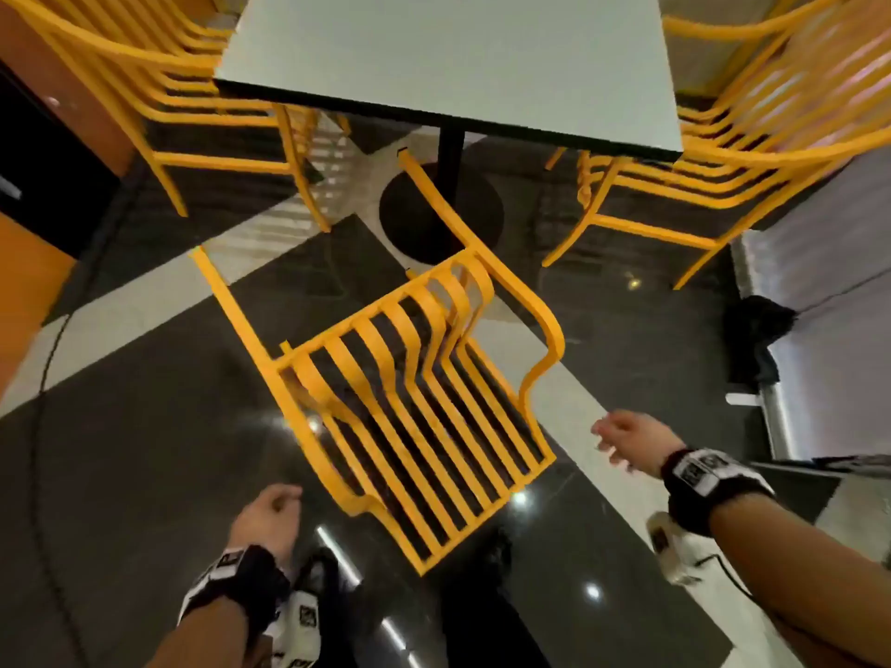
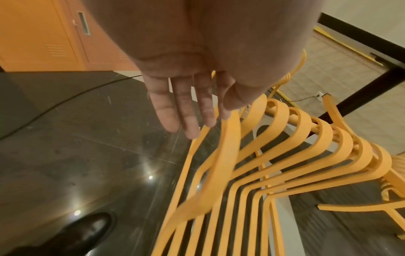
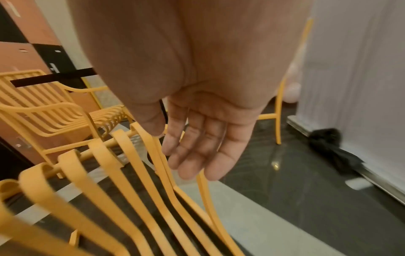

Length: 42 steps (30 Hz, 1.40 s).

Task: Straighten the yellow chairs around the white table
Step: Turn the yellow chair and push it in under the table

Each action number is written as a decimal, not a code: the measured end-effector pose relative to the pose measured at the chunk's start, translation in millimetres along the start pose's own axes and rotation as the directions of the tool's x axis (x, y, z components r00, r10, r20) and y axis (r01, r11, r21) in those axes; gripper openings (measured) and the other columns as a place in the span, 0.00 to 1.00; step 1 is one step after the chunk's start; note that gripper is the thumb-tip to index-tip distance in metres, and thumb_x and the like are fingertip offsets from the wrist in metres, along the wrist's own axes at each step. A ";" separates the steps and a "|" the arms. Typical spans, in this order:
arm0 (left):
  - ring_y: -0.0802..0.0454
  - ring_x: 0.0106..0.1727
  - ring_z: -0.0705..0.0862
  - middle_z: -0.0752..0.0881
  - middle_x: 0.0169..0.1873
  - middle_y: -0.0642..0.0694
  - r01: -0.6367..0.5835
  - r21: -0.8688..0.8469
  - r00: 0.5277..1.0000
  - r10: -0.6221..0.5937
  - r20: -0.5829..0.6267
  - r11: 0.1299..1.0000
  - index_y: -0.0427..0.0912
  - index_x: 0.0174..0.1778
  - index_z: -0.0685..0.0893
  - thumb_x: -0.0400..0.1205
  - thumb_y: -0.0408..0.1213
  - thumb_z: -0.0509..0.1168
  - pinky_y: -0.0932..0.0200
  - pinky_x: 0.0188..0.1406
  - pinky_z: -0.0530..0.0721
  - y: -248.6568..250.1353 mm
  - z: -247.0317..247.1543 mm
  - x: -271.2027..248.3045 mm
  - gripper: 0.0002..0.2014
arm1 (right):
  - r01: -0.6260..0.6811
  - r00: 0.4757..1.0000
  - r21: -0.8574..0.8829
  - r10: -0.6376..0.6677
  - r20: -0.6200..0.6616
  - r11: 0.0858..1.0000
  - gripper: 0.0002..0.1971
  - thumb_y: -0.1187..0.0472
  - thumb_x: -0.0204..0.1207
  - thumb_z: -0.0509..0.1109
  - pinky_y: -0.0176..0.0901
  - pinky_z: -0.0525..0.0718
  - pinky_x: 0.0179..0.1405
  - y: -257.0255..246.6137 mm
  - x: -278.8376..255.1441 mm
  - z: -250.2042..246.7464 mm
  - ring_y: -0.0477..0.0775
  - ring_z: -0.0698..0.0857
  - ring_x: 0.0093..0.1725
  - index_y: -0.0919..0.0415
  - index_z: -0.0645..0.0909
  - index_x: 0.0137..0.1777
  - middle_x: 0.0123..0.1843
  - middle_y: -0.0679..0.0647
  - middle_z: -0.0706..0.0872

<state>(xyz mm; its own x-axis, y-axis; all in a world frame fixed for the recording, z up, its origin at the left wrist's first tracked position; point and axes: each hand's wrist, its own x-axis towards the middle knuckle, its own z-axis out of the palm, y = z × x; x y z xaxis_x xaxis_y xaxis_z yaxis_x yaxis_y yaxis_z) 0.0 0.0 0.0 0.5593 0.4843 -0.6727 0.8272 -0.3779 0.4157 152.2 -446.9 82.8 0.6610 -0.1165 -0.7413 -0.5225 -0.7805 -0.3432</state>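
Note:
A yellow slatted chair [image 1: 419,397] stands askew in front of me, turned at an angle to the white table [image 1: 448,55]. My left hand [image 1: 267,515] hovers beside the chair's left armrest [image 2: 210,173], fingers [image 2: 186,110] straight and holding nothing. To the right of the chair's right armrest [image 1: 545,349], my right hand [image 1: 622,436] is open, its fingers [image 3: 197,149] relaxed and apart from the frame. Two more yellow chairs [image 1: 159,89] [image 1: 733,137] stand at the table's left and right sides.
The table's black post and round base [image 1: 441,214] stand just beyond the skewed chair. Orange lockers [image 2: 43,34] line the left. On the right hangs a white curtain [image 3: 355,86] with a black bundle [image 1: 762,330] at its foot. A cable [image 2: 65,102] runs over the dark floor. My black shoe [image 2: 83,232] is near.

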 end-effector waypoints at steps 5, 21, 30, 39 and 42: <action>0.32 0.65 0.81 0.81 0.64 0.33 0.130 -0.173 0.988 -0.142 -0.059 0.976 0.38 0.76 0.65 0.85 0.46 0.58 0.45 0.59 0.74 43.2 71.8 24.7 0.26 | 0.110 0.975 -0.105 -0.128 -0.182 0.988 0.19 0.50 0.77 0.63 0.52 0.90 0.42 -39.0 140.4 -28.0 0.57 0.88 0.44 0.52 0.78 0.67 0.55 0.56 0.88; 0.43 0.48 0.78 0.81 0.47 0.42 0.115 -0.266 0.984 -0.146 -0.100 0.957 0.46 0.49 0.75 0.86 0.42 0.56 0.50 0.53 0.72 -6.0 72.8 26.8 0.05 | 0.034 0.979 -0.043 -0.042 -0.198 0.998 0.23 0.43 0.82 0.50 0.54 0.77 0.50 -27.6 187.5 52.2 0.66 0.82 0.50 0.59 0.70 0.66 0.53 0.63 0.83; 0.39 0.50 0.85 0.88 0.41 0.47 -0.107 -0.154 0.989 0.088 -0.123 0.982 0.42 0.54 0.75 0.86 0.48 0.55 0.43 0.57 0.80 7.8 -80.5 66.1 0.13 | -0.024 0.952 -0.033 0.013 -0.305 0.999 0.20 0.45 0.84 0.52 0.50 0.74 0.42 -76.5 60.9 77.3 0.64 0.79 0.41 0.64 0.71 0.47 0.42 0.61 0.80; 0.36 0.46 0.89 0.89 0.47 0.40 -0.357 -0.086 0.923 0.337 -0.187 0.930 0.44 0.50 0.80 0.84 0.45 0.57 0.48 0.46 0.83 104.5 -162.9 100.8 0.10 | -0.166 0.909 -0.149 0.093 -0.407 0.975 0.26 0.46 0.85 0.48 0.52 0.74 0.39 -110.5 -6.1 64.8 0.68 0.80 0.41 0.71 0.75 0.47 0.41 0.65 0.78; 0.41 0.57 0.85 0.86 0.56 0.43 -0.429 -0.062 0.888 0.408 -0.214 0.901 0.45 0.66 0.80 0.84 0.40 0.58 0.54 0.52 0.76 116.0 -167.8 90.7 0.16 | -0.219 0.903 -0.147 0.144 -0.405 0.965 0.27 0.46 0.85 0.48 0.53 0.78 0.39 -122.3 -1.0 47.3 0.66 0.79 0.38 0.70 0.74 0.43 0.37 0.65 0.79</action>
<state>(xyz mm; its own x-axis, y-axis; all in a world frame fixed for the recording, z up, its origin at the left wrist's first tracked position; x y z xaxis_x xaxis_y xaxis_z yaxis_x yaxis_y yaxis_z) 155.6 132.5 89.9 0.8450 0.4445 -0.2971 0.5091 -0.4991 0.7012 190.0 -322.3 98.3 0.7397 -0.4662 -0.4853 -0.5700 -0.8173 -0.0838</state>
